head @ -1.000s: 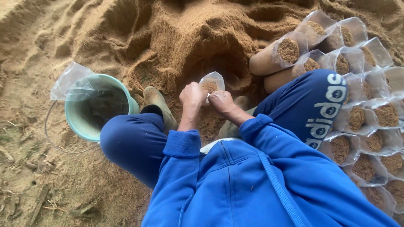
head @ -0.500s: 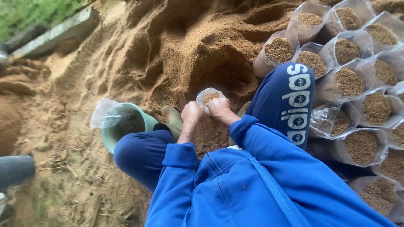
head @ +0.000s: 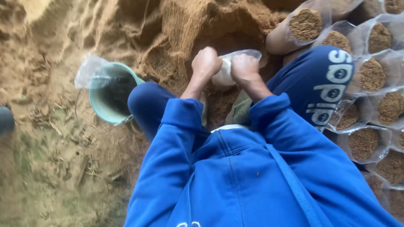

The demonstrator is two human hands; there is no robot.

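- Left hand (head: pixel 206 63) and right hand (head: pixel 245 68) both gripped a clear bag (head: pixel 229 69) (its mouth turned away), held over the heap (head: pixel 189 29)
- Green bucket (head: pixel 110 93) sat left; filled bags (head: pixel 370 75) stood right

Clear plastic bags of brown fibre, one held and the rest stacked at the right.

A small clear plastic bag (head: pixel 229 69) sits clamped between the left hand (head: pixel 206 63) and the right hand (head: pixel 245 68), both fists closed on it just above the brown fibre heap; its contents cannot be made out. At the right edge stands a packed cluster of filled clear plastic bags (head: pixel 370 75), round-mouthed and topped with brown fibre, touching one another in rows. One filled bag lying on its side (head: pixel 294 29) rests at the top of that cluster, mouth facing right. A crumpled clear plastic sheet or bag (head: pixel 90 69) hangs over the rim of the pale green bucket (head: pixel 99 107) at left.
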